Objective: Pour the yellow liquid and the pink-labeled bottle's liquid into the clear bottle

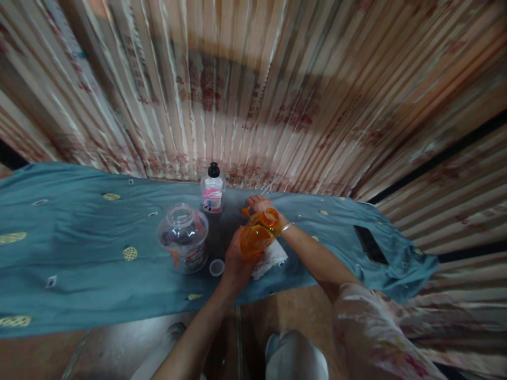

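Note:
My left hand (235,264) is wrapped around a translucent orange bottle (257,236), tilted with its uncapped neck toward the upper right. Behind the bottle, my right hand (260,202) reaches down near the cloth, a bracelet on its wrist. A small orange piece (245,211) shows at its fingertips, which look closed on it; the bottle hides part of this hand. Left of my left hand lies a small clear round cap (216,267). A white cloth or tissue (271,259) with a jagged edge lies under the bottle.
A clear wide plastic jar (182,237) stands left of the bottle. Farther back is a clear bottle with a black top and pink label (213,192). A dark phone (370,244) lies at right on the teal tablecloth (91,221). A pleated curtain (237,105) hangs behind.

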A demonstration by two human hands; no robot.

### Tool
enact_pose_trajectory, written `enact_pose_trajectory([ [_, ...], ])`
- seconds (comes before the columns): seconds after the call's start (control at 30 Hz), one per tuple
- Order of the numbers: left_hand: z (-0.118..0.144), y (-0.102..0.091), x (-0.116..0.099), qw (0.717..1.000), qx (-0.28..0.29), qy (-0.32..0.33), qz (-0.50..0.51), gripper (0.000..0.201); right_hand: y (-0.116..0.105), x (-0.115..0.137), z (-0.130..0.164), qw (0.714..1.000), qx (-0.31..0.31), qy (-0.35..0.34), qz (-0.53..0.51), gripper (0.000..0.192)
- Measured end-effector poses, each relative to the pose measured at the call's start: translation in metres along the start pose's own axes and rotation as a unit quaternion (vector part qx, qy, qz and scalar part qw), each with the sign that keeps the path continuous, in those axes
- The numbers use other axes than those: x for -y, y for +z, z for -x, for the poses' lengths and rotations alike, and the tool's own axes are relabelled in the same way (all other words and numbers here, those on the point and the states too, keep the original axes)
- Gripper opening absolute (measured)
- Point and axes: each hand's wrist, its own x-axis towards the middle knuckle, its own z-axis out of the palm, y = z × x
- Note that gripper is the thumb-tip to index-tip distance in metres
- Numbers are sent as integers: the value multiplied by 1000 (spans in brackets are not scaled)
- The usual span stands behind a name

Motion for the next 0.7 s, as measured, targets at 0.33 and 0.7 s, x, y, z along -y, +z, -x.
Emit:
enact_pose_trajectory([
  [0.33, -3, 3, 12, 998, 1, 56, -13, 56, -97, -23, 63, 984, -164, 58, -30, 41],
  [0.7, -5, 6, 19, 998, 2, 55, 11, 69, -176, 3, 181, 664, -513, 142, -525, 42],
])
